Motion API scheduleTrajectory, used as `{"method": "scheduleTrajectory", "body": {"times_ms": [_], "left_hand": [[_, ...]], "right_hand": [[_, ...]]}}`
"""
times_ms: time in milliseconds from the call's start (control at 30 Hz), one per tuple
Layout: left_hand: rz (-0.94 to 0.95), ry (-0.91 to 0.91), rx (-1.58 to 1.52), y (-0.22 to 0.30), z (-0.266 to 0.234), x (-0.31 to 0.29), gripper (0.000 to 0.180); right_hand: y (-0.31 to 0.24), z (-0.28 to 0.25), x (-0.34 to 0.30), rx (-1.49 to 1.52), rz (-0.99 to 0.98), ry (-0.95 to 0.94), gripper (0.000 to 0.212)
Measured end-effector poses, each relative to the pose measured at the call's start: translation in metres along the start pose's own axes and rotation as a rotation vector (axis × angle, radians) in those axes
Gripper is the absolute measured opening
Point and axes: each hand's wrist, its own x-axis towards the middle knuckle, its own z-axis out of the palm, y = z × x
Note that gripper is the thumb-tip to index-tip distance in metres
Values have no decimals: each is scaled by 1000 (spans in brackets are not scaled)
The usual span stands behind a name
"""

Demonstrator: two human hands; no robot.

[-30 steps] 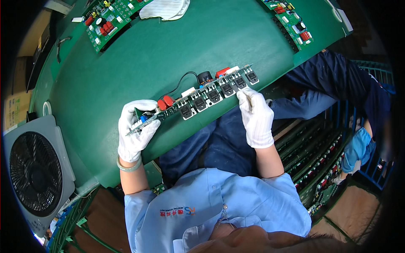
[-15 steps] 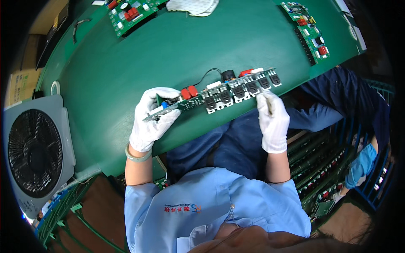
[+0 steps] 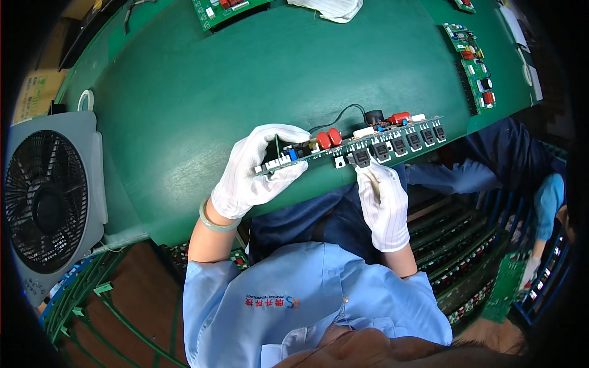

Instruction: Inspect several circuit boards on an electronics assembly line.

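Observation:
My left hand (image 3: 248,168), in a white glove, grips one end of a green circuit board (image 3: 334,153), thumb below and fingers above. The board is held on edge above the table's near side. On its upper side sit red capacitors (image 3: 329,138), a black round part (image 3: 373,117) and a looped black wire (image 3: 351,107). Black square-holed parts (image 3: 399,145) with white tabs line its near side. My right hand (image 3: 384,205), also gloved, is closed in a pinch just under the leftmost black part (image 3: 361,157); what its fingertips hold is hidden.
A green table (image 3: 202,98) spreads ahead. More circuit boards lie far left (image 3: 224,12) and far right (image 3: 475,73). A white glove (image 3: 331,7) rests at the back. Left stands a grey fan (image 3: 52,196). At right, a co-worker's hand (image 3: 529,270) holds a board beside racks of boards.
The board in my left hand has shifted right in view. My right hand has moved left along the row of black parts, from its right half to its left end.

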Motion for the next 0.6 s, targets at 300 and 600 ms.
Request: {"method": "scheduleTrajectory", "body": {"times_ms": [300, 600], "left_hand": [[19, 2, -1, -3, 0, -1, 35], [51, 2, 62, -2, -1, 1, 35]], "right_hand": [[-8, 7, 0, -101, 20, -39, 24], [1, 11, 1, -112, -58, -36, 37]]}}
